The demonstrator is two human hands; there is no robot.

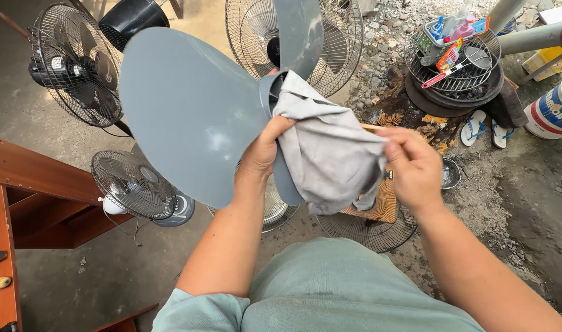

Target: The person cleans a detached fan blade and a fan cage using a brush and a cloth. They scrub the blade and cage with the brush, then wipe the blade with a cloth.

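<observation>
- We hold a big grey fan blade (188, 110) up in front of us, above our lap.
- Our left hand (262, 154) grips the blade at its middle hub. The fingers curl tight around the hub, and the thumb presses on a grey cloth (330, 147).
- The cloth is draped over the hub and hangs down on the right side of the blade.
- Our right hand (413, 166) pinches the far edge of the cloth. The fingers are closed on it.
- One wide wing of the blade points left. Another wing points up. A third one hides behind the cloth, so we cannot see much of it.
- On the ground to the left stands a black fan (75, 64) with its wire cage on.
- Below it lies a small fan (136, 187) with a white and grey base.
- Behind the blade leans a round wire fan guard (336, 43).
- Another wire guard (367, 230) lies flat on the ground near our knees, under a wooden board (382, 203).
- To the right, a round wire basket (462, 71) sits on a black tub. It holds bottles and a brush, we think, but they are small and hard to tell.
- A pair of blue and white sandals (483, 129) lies just beside the tub.
- A white bucket (554, 107) stands at the right edge.
- A brown wooden table (1, 246) is at the left edge.
</observation>
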